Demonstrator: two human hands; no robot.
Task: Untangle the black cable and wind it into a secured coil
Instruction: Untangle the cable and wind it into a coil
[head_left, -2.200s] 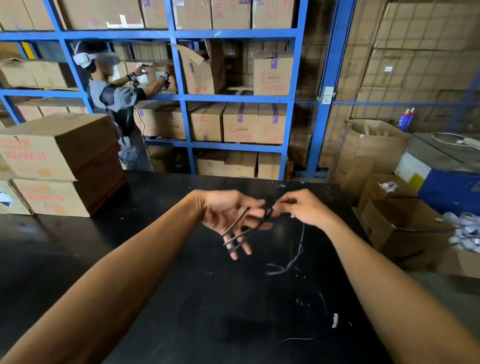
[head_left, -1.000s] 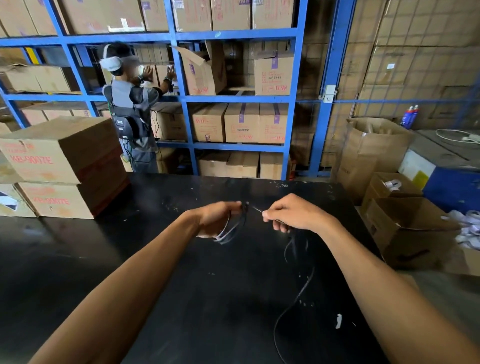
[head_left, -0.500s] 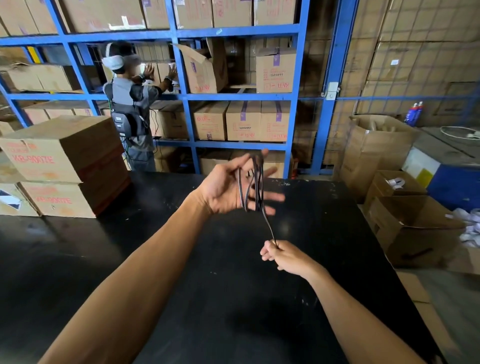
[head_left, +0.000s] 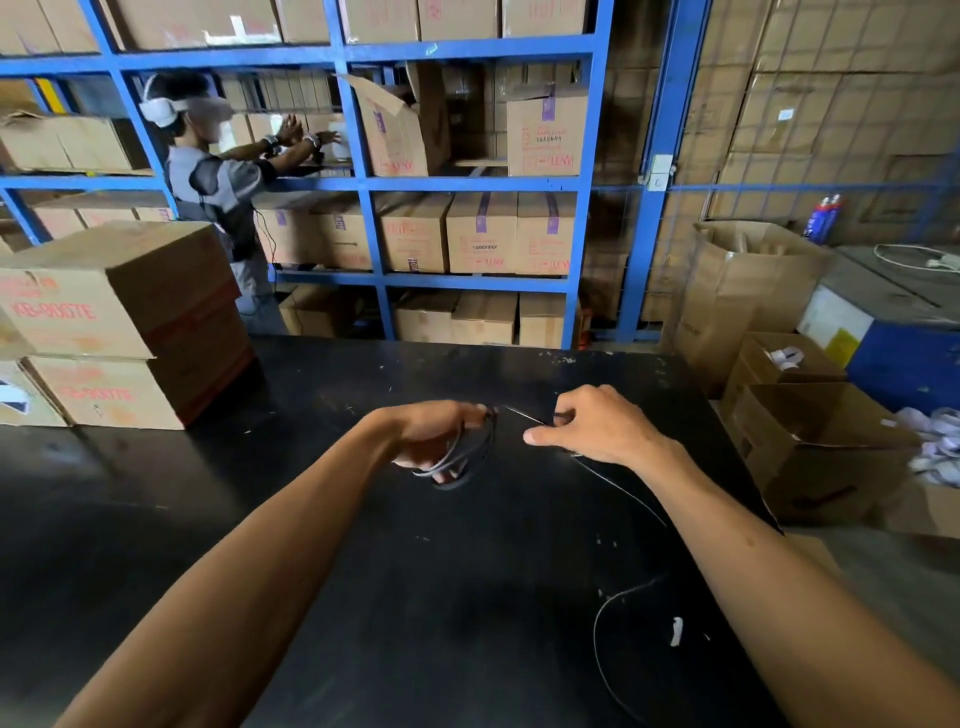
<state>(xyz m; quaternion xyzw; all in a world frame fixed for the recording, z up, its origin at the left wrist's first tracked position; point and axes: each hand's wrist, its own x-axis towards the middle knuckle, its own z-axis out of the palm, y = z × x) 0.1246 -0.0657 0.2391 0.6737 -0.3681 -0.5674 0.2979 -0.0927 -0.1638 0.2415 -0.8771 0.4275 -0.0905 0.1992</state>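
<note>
Several loops of the black cable (head_left: 470, 457) are wound around the fingers of my left hand (head_left: 436, 434), which holds them above the black table (head_left: 311, 519). A short taut stretch runs from the loops to my right hand (head_left: 592, 426), which pinches the cable between thumb and fingers. From there the loose end trails down over the table and curves toward the near right edge, hard to follow against the dark top.
Stacked cardboard boxes (head_left: 119, 322) sit on the table's left side. A small white scrap (head_left: 675, 631) lies near the cable's tail. Open boxes (head_left: 810, 447) stand on the floor at right. A person (head_left: 218, 192) works at the blue shelving (head_left: 374, 182) behind.
My left hand came down from its raised position with the loops, and my right hand rose level beside it, carrying the cable across for another turn.
</note>
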